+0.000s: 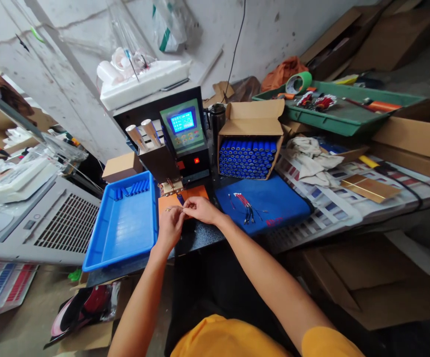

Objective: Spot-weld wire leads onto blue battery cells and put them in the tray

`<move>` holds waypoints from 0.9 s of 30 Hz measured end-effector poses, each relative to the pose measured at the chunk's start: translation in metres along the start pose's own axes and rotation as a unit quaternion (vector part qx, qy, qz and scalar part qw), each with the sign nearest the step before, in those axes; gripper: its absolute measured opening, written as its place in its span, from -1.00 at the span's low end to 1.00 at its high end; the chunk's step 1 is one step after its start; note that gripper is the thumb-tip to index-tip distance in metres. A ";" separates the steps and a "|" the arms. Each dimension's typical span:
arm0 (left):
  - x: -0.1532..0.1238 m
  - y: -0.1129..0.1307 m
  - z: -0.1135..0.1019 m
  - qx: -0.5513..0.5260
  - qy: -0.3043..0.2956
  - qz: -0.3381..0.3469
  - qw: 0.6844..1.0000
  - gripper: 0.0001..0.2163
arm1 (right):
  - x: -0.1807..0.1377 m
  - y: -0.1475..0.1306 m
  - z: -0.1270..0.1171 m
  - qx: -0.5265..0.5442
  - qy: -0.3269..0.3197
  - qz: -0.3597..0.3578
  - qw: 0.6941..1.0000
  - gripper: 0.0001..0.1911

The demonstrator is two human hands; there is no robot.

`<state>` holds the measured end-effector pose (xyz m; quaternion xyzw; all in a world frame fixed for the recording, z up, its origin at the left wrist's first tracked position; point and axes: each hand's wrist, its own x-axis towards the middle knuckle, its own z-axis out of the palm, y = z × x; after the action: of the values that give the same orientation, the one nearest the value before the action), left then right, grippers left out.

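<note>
My left hand (170, 225) and my right hand (202, 208) meet in front of a black spot-welding machine (180, 134) with a lit blue screen. Both hands pinch a small blue battery cell (181, 199) that lies on an orange pad (170, 201) under the machine's welding head. The fingers of both hands are closed together around the cell's near end. A bundle of red and black wires (245, 206) lies on a blue mat (267, 203) just right of my right hand.
A blue plastic tray (126, 233) at my left holds several blue cells along its far edge. An open cardboard box (250, 141) full of blue cells stands behind the mat. A green tray (341, 114) of tools sits at the back right. A white cloth (311, 156) lies nearby.
</note>
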<state>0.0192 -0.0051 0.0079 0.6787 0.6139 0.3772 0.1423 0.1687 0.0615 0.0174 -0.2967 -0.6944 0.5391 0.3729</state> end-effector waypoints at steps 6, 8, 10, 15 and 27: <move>-0.003 0.008 0.000 -0.035 0.032 0.005 0.999 -0.86 | 0.001 0.003 0.000 0.014 0.024 0.003 1.000 -0.89; -0.007 0.009 0.000 -0.048 0.080 0.016 0.996 -0.87 | 0.002 0.001 -0.002 0.052 0.041 0.014 0.998 -0.86; -0.009 0.008 0.000 -0.045 0.103 0.028 0.993 -0.86 | 0.002 -0.002 -0.005 0.103 0.048 0.035 0.993 -0.82; 0.000 -0.001 0.005 -0.049 0.019 0.049 0.997 -0.65 | 0.002 -0.009 -0.012 0.185 0.064 0.084 0.977 -0.79; 0.014 -0.009 0.011 -0.176 0.023 -0.056 0.983 -0.72 | 0.005 -0.012 -0.010 0.230 0.110 0.111 0.961 -0.75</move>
<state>0.0195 0.0126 -0.0013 0.5990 0.5778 0.4862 0.2663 0.1745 0.0679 0.0312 -0.3353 -0.4692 0.6865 0.4429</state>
